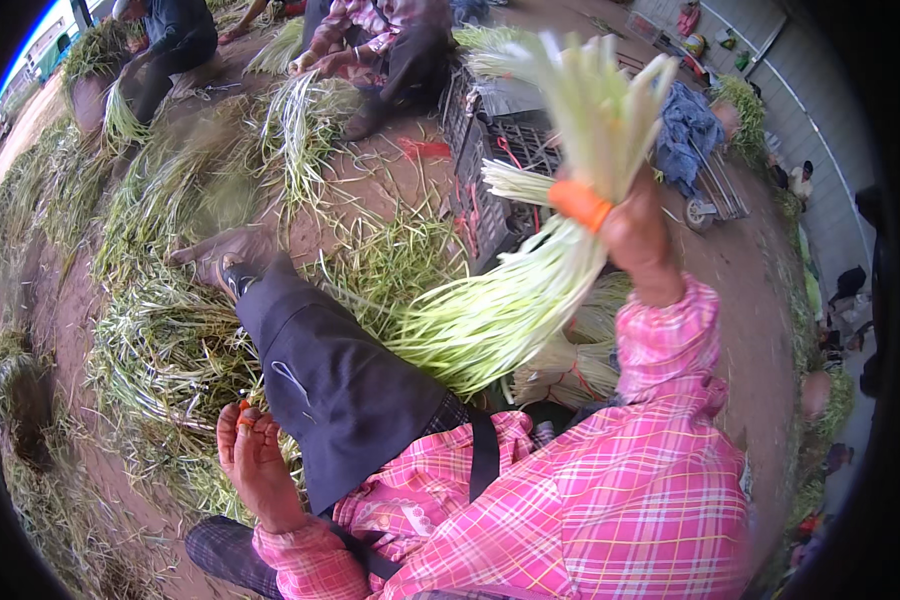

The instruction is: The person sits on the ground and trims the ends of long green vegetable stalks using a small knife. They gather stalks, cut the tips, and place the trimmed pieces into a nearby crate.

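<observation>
My right hand [637,232] grips a bundle of long, pale green leafy stalks [502,300], raised in front of me at the right. Their whitish cut ends [607,105] fan upward and blur, while the leaves droop down toward my lap. Around the thumb of that hand is an orange wrap [581,205]. A smaller clump of pale stalk ends [517,181] sticks out to the left beside the thumb. Lower left, beside my dark-covered leg [337,375], my left hand [255,465] has loosely curled fingers with orange [246,414] at their tips; whether anything is pinched there cannot be made out.
Loose green stalks [172,337] lie heaped left of my leg. Tied bundles [570,371] rest below the raised bundle. Beyond stands a black plastic crate [487,172]. People [382,60] sit handling stalks at the top. A wheeled cart [701,202] with blue cloth is right.
</observation>
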The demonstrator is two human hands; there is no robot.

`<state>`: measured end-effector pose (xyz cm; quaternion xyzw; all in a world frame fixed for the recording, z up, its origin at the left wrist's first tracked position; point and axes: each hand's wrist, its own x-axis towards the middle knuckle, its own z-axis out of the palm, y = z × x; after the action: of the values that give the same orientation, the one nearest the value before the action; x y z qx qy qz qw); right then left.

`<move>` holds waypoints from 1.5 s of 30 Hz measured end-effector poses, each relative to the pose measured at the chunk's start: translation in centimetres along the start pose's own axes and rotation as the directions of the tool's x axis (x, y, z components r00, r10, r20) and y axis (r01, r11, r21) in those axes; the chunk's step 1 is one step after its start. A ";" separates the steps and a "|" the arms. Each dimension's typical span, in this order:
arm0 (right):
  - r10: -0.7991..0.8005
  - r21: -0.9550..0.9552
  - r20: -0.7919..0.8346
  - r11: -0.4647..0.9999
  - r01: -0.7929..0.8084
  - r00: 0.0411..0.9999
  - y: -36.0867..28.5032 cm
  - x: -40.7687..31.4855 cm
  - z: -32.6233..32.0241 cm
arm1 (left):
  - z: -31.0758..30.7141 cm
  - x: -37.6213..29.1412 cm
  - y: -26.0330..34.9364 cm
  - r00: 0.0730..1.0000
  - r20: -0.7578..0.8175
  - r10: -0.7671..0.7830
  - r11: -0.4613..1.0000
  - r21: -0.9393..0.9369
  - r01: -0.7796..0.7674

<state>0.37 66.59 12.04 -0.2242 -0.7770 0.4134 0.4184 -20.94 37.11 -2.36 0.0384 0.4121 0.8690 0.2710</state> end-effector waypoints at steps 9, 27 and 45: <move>-0.409 -0.967 -0.166 0.247 -0.066 0.897 -1.9 9.2 -17.0 | -7.1 3.1 -1.6 0.979 -0.133 -0.156 0.988 -0.002 0.157; 0.122 -0.952 0.130 0.293 0.090 0.984 32.2 6.8 -10.8 | -6.1 2.7 -3.6 0.865 -0.425 -0.267 0.931 0.117 0.345; 0.557 -0.948 0.194 0.318 0.009 0.808 32.7 9.1 -9.4 | -6.0 3.0 -5.0 0.848 -0.413 -0.333 0.897 0.138 0.420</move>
<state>3.31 95.40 -8.04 -0.4386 -0.8955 0.0178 -0.0731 -23.03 36.97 -10.43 -0.1823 0.5508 0.7373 0.3460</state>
